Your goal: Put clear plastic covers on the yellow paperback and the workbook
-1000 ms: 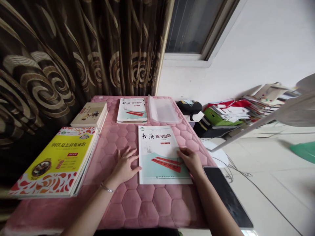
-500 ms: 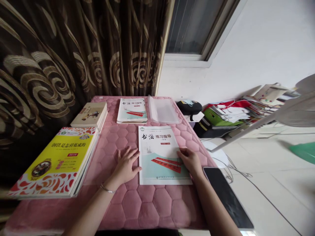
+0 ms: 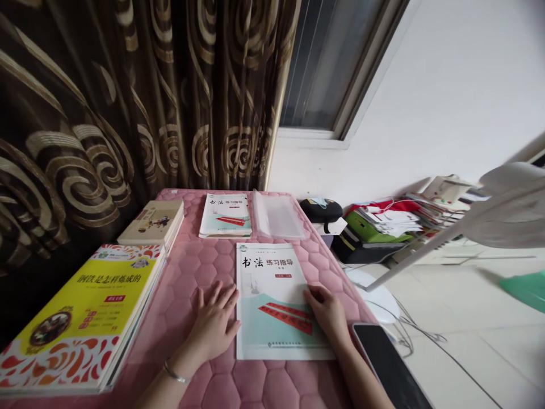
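From the head cam, a calligraphy practice workbook [image 3: 276,335] is lying flat and face up on the pink quilted table cover [image 3: 259,383], right between the two hands. The left hand [image 3: 214,318] is resting palm down on the cover just left of the workbook, fingers spreading wide; I can't tell if the thumb is actually touching the edge. A silver bracelet [image 3: 174,372] is circling that wrist. The right hand [image 3: 327,312] is lying over the workbook's right edge with its fingers curling in, and I can't tell if they're pinching the cover or just resting there.

Past the workbook's top edge, a small stack of matching workbooks [image 3: 225,213] is sitting beside some clear plastic sleeves [image 3: 279,216]. Off to its left, a yellow novel [image 3: 110,287] is topping one pile, with a beige book [image 3: 149,221] lying behind that. A dark-screened device [image 3: 389,363] is lying to the workbook's lower right.
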A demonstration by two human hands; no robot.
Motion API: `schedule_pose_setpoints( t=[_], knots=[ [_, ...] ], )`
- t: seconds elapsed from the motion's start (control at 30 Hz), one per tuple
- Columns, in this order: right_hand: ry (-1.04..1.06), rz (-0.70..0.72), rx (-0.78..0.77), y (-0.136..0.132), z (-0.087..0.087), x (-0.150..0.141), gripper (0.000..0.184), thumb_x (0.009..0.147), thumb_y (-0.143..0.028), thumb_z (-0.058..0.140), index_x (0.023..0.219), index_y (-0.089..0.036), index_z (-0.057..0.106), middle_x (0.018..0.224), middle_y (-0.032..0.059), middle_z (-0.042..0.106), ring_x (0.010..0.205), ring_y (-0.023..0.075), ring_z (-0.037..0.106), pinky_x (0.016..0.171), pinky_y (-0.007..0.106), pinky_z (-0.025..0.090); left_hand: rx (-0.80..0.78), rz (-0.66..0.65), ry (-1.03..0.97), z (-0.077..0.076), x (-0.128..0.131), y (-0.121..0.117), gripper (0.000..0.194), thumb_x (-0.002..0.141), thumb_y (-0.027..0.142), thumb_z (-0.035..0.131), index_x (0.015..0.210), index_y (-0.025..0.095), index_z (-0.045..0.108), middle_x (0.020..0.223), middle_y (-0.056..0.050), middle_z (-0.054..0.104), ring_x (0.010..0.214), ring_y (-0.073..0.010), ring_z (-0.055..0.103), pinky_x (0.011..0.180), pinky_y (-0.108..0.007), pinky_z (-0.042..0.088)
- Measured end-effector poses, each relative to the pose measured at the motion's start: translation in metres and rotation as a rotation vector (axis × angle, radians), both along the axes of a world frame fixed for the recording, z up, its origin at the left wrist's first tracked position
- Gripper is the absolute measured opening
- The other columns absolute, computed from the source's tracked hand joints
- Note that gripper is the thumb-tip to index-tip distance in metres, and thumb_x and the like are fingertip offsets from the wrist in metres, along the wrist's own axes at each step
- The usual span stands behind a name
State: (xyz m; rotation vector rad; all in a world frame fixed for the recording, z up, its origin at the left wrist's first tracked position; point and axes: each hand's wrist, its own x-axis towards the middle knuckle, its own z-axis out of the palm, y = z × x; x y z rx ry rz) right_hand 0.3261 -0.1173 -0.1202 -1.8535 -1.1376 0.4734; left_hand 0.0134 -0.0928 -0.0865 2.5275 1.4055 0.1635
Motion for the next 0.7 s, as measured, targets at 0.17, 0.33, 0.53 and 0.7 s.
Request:
schedule_pose_setpoints(
  t=[0.17, 0.33, 0.53, 0.7],
  knots=[
    [-0.001, -0.005, 0.001, 0.0016, -0.0022, 0.0002, 0.039, 0.072, -0.049, 0.054, 0.091, -0.020, 0.072, 0.088, 0.0084, 0.076, 0.081, 0.0276, 0.071, 0.072, 0.035, 0.052, -0.006, 0.007, 0.016, 0.0015, 0.0002, -0.0011, 0.061, 0.090, 0.035, 0.046, 0.150, 0.029, 0.034, 0.157, -0.002, 0.033, 0.148, -0.0334, 0.018, 0.112, -0.073, 0.006],
    [-0.015, -0.009, -0.024, 0.0011, 0.0001, -0.0018, 0.039, 0.074, -0.049, 0.052, 0.092, -0.020, 0.072, 0.092, 0.0088, 0.076, 0.085, 0.0283, 0.071, 0.073, 0.035, 0.051, -0.004, 0.004, 0.020, -0.0013, 0.0007, -0.0005, 0.061, 0.091, 0.035, 0.044, 0.150, 0.029, 0.032, 0.158, -0.001, 0.031, 0.148, -0.0338, 0.016, 0.112, -0.073, 0.006],
    [-0.034, -0.036, -0.046, 0.0009, 0.0013, -0.0033, 0.040, 0.074, -0.050, 0.052, 0.093, -0.021, 0.072, 0.093, 0.0084, 0.076, 0.086, 0.0283, 0.071, 0.074, 0.035, 0.052, -0.012, 0.014, 0.029, 0.0013, 0.0025, -0.0006, 0.060, 0.091, 0.035, 0.043, 0.150, 0.030, 0.032, 0.158, -0.001, 0.031, 0.148, -0.0329, 0.016, 0.113, -0.073, 0.007],
    [-0.048, -0.047, -0.046, 0.0009, 0.0032, -0.0051, 0.040, 0.075, -0.049, 0.051, 0.092, -0.021, 0.072, 0.092, 0.0081, 0.076, 0.086, 0.0273, 0.071, 0.074, 0.034, 0.053, -0.018, 0.015, 0.038, 0.0031, 0.0028, -0.0005, 0.060, 0.091, 0.033, 0.044, 0.150, 0.028, 0.034, 0.157, -0.002, 0.032, 0.148, -0.0332, 0.017, 0.113, -0.073, 0.007]
  ],
)
